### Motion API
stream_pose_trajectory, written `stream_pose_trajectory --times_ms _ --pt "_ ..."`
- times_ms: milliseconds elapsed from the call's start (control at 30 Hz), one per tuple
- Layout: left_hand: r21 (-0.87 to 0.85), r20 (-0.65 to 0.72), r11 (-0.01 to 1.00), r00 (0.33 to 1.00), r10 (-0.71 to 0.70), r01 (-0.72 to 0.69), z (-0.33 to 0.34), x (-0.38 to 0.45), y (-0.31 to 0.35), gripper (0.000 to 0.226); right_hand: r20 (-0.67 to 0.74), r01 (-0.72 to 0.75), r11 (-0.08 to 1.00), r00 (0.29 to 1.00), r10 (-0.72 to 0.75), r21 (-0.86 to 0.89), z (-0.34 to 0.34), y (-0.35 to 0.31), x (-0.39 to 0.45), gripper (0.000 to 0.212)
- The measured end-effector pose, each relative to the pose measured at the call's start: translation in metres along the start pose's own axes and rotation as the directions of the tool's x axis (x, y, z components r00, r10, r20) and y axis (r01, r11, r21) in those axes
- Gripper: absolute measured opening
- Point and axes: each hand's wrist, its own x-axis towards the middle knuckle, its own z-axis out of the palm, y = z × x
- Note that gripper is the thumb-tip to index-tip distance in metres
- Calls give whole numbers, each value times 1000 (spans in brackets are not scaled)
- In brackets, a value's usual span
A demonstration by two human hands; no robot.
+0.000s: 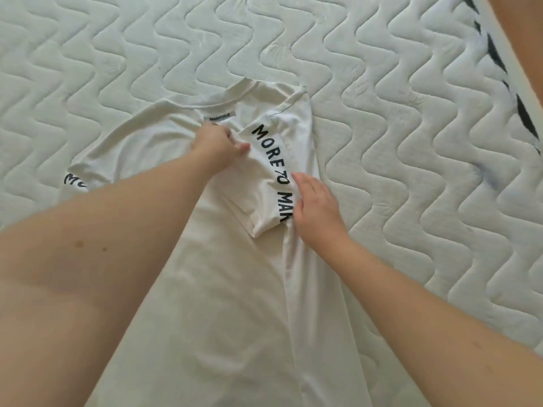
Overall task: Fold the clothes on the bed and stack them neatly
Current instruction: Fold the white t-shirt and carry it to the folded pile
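On the bed (382, 83), her left hand (219, 145) pinches the white T-shirt's (235, 289) folded-in sleeve (264, 183) while her right hand (317, 207) presses it flat, fingers straight.

The white T-shirt (223, 289) runs off the bottom edge, so its hem is out of view, and the left forearm covers its left side along with most of the black lettering on the left sleeve (77, 181), where only a few letters show. On the folded-over right sleeve (266, 183) the print reads "MORE TO MA" before the right hand (317, 210) hides the rest, and the left hand's fingers (244, 148) are partly tucked into the cloth. The neck label (219, 116) is too small to read, and the bed (411, 142) is cut by every edge.
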Motion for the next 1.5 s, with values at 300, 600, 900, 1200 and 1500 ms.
stream_pose_trajectory --times_ms 300,600,900,1200,1500 --pt "-108 -119 970 971 205 -218 -21 0 -40 25 -5 -137 986 990 139 93 -28 21 103 48" --pt "-157 25 973 984 177 -171 -7 20 -37 15 25 -339 884 937 350 323 -42 7 211 33" --pt "-103 -186 993 982 38 -58 -6 34 -47 27 -116 -281 947 947 300 154 -40 12 235 27" --pt "220 39 971 995 91 -98 -20 6 -78 37 133 -281 958 953 272 52 -41 20 138 35" --pt "-416 -134 909 990 -38 -21 77 -162 -30 35 302 -345 920 871 387 -184 -28 26 26 39"
